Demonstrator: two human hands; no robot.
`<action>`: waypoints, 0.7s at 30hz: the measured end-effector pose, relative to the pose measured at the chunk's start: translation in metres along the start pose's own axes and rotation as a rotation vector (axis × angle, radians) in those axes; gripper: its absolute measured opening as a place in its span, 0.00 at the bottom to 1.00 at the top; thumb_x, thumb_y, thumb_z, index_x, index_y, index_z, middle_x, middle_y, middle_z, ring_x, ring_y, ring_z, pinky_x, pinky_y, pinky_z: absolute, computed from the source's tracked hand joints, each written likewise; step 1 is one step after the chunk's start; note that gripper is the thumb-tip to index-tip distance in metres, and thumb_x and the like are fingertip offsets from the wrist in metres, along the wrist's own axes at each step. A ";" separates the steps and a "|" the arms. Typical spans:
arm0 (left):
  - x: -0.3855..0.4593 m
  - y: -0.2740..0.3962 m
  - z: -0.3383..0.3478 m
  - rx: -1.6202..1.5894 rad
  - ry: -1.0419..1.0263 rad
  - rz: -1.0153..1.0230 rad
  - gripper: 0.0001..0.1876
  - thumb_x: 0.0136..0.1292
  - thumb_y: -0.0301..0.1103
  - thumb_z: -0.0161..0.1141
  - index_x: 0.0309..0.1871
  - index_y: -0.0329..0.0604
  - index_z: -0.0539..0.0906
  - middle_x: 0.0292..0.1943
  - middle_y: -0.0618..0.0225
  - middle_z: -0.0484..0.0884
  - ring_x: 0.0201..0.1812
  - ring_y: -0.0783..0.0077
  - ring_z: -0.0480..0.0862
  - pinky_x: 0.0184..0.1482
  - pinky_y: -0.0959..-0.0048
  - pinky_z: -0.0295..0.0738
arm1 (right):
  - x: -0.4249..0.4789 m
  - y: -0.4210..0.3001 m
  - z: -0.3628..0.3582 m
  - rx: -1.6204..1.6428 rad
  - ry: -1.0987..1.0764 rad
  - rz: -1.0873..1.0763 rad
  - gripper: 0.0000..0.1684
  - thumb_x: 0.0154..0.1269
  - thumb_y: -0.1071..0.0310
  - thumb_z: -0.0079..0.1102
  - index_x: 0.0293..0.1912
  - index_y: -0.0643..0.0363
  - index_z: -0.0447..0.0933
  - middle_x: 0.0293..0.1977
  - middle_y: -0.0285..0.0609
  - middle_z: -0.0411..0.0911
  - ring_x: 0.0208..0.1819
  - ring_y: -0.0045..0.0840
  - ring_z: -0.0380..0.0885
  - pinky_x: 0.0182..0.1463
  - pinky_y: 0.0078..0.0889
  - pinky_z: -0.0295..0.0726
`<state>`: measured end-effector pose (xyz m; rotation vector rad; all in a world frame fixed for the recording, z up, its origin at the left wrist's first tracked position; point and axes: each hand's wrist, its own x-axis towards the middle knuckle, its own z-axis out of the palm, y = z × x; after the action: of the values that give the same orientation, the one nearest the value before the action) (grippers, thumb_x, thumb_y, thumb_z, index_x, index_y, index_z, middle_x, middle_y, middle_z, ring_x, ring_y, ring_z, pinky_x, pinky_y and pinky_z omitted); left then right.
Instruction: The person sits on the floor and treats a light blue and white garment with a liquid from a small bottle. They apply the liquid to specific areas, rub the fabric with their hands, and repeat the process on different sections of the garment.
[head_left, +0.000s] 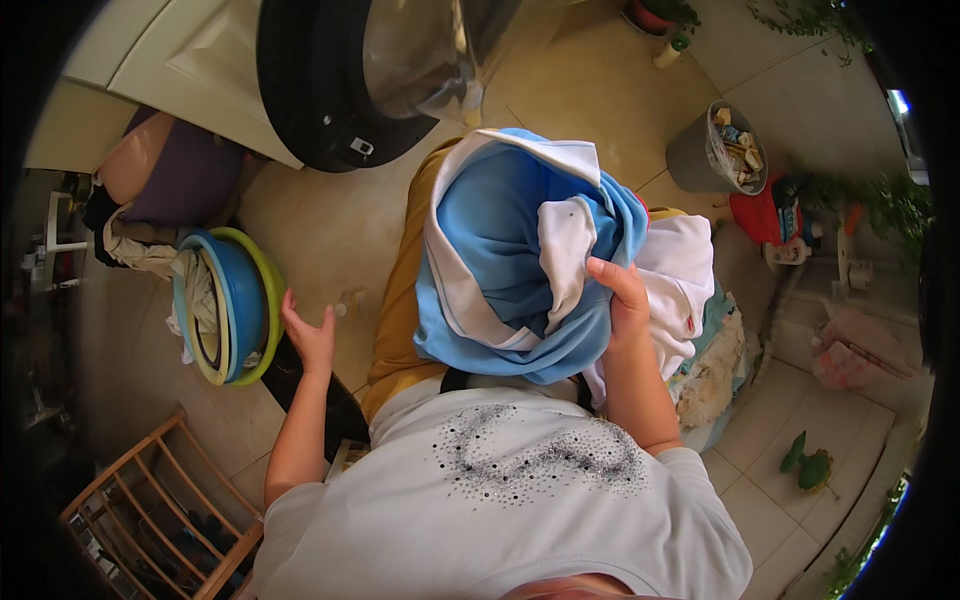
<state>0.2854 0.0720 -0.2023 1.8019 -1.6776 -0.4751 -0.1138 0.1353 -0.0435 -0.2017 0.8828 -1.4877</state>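
A light blue garment with white trim (487, 217) lies bunched over my lap. Its near right side is gripped by my right hand (628, 304), with the thumb on top next to a white flap (564, 247) of cloth. Beyond that hand, a white garment (679, 277) hangs over my right thigh. My left hand (309, 334) is held out to the left, empty, with its fingers spread. Close to its fingertips stand a blue basin (244, 300) and a green basin (271, 300), nested on their sides, with pale cloth (199, 289) inside the stack.
A round black glass door (322, 82) hangs ahead of me. Left are a purple tub (187, 172) and a wooden rack (142, 495). To the right are a grey bin (697, 150) holding rubbish, a red bag (754, 217), and a light-furred animal or fluffy item (709, 382) beside me.
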 end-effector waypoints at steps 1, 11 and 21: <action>-0.015 -0.031 0.006 0.019 0.021 -0.015 0.38 0.49 0.31 0.67 0.63 0.36 0.60 0.59 0.49 0.65 0.59 0.53 0.67 0.59 0.60 0.62 | 0.000 0.001 0.002 -0.010 -0.015 -0.019 0.30 0.53 0.70 0.56 0.57 0.66 0.63 0.45 0.50 0.76 0.45 0.32 0.78 0.52 0.30 0.76; -0.071 -0.138 0.101 -0.107 -0.099 -0.330 0.44 0.42 0.33 0.74 0.62 0.35 0.60 0.59 0.50 0.66 0.60 0.55 0.67 0.61 0.62 0.62 | -0.001 0.005 0.017 -0.346 0.152 -0.081 0.36 0.45 0.74 0.66 0.56 0.65 0.65 0.47 0.45 0.74 0.47 0.28 0.76 0.54 0.29 0.73; -0.046 -0.181 0.133 -0.162 -0.104 -0.523 0.28 0.41 0.26 0.72 0.48 0.38 0.72 0.44 0.60 0.78 0.46 0.61 0.78 0.50 0.67 0.72 | -0.005 -0.004 0.019 -0.172 0.110 0.016 0.34 0.47 0.70 0.59 0.57 0.66 0.63 0.48 0.47 0.73 0.48 0.32 0.75 0.54 0.32 0.74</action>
<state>0.3308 0.0905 -0.4258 2.1139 -1.1737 -0.9124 -0.1045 0.1316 -0.0260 -0.2409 1.0999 -1.4191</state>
